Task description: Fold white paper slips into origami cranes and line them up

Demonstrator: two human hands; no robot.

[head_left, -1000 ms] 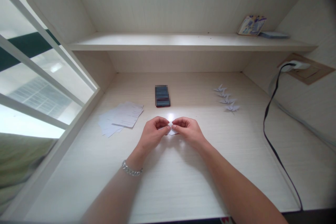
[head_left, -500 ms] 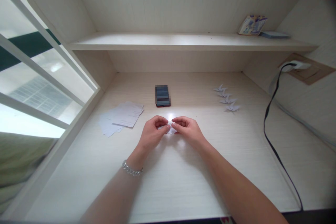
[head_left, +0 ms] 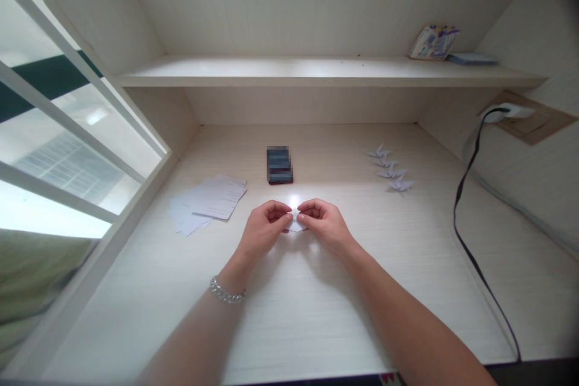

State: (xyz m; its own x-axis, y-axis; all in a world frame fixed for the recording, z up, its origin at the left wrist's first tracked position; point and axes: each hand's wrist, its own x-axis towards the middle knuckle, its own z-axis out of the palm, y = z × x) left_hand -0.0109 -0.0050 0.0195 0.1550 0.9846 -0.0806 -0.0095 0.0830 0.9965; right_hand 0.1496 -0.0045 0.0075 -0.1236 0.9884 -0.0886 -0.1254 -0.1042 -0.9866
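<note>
One small white folded paper (head_left: pixel 296 227), pinched at either side by left hand (head_left: pixel 269 223) and right hand (head_left: pixel 324 223), mid-desk (head_left: pixel 298 325), between loose paper sheets (head_left: pixel 218 198) at left and folded paper figures (head_left: pixel 392 174) at right.

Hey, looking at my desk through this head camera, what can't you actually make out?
All in the head view:
White paper piece: full shape, hidden by the left hand and right hand.
Dark rectangular object: its face, blurred into blocks.
Paper sheets: print, too small to read.
Colorful box: lettering, blurred.
Red-and-white patch: cut off by the bottom edge.
</note>
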